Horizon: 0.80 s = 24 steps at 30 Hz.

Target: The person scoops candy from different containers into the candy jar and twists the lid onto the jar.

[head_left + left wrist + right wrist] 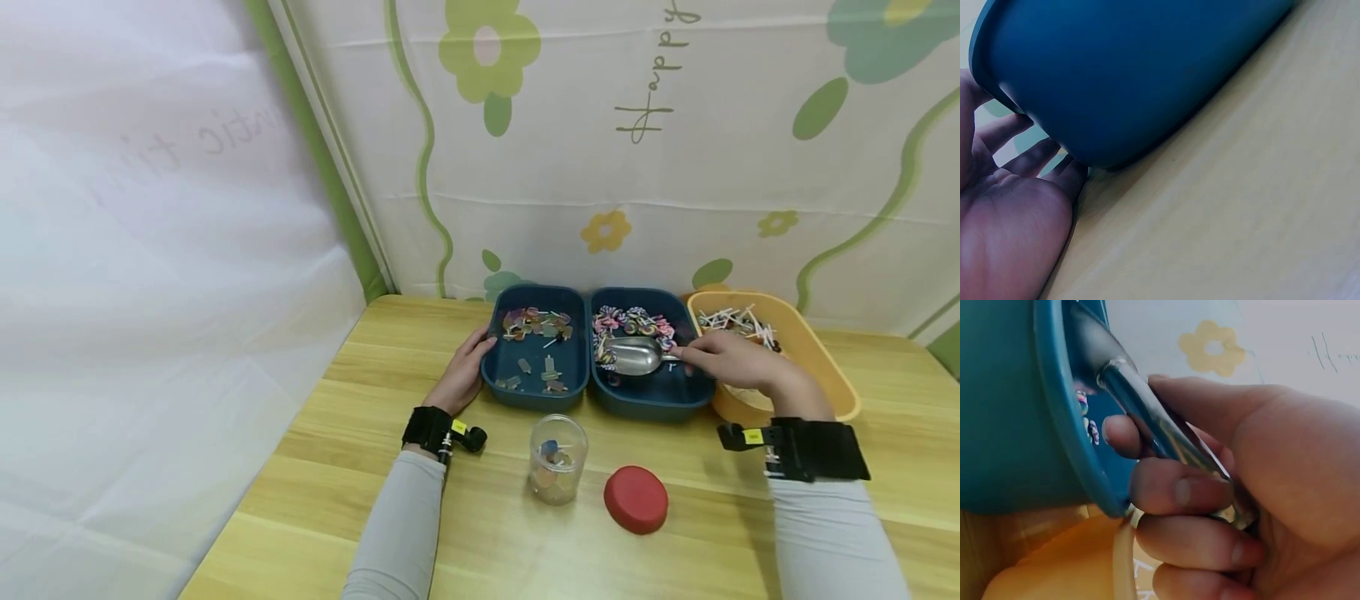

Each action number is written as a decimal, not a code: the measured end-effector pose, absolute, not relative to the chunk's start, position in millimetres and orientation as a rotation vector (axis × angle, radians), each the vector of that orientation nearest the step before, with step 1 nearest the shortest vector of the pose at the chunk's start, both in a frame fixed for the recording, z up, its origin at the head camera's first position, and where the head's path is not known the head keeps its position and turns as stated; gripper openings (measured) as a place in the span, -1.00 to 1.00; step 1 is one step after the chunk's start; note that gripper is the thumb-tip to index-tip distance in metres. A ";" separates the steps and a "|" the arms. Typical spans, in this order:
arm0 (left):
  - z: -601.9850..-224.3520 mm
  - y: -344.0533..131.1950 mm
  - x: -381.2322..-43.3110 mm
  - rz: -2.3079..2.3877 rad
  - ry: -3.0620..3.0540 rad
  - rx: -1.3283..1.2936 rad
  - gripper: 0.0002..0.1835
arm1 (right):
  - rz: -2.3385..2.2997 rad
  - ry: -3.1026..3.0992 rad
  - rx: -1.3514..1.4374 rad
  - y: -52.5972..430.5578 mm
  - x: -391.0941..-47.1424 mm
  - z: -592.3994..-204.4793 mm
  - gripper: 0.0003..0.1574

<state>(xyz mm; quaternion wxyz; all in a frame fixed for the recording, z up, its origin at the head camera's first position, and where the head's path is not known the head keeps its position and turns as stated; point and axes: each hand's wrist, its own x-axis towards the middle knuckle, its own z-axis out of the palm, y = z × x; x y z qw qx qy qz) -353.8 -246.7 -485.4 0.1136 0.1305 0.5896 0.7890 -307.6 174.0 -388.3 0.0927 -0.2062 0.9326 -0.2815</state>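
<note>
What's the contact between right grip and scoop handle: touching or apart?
Touching: in the right wrist view, the right grip is curled around the scoop handle.

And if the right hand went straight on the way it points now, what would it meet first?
The scoop in the right hand leads, so probably the candies at its tip in the middle bin; depth is unclear, and the scoop may already touch them.

Light-grey sleeves [401, 521]; black wristbands [825, 451], yellow labels [753, 436], small black cameras [474, 440].
</note>
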 end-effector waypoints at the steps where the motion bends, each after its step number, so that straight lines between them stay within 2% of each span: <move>1: -484.9 -246.3 -354.0 2.312 1.733 0.383 -0.45 | -0.861 2.750 -0.581 177.0 -307.7 -388.9 -0.46; 13: -482.7 -246.1 -351.2 2.309 1.717 0.330 -0.43 | -1.261 2.486 -0.432 212.7 -305.2 -394.3 -0.34; 24: -481.7 -245.5 -351.0 2.311 1.717 0.287 -0.44 | -1.538 2.350 -0.779 219.8 -289.3 -367.4 -0.50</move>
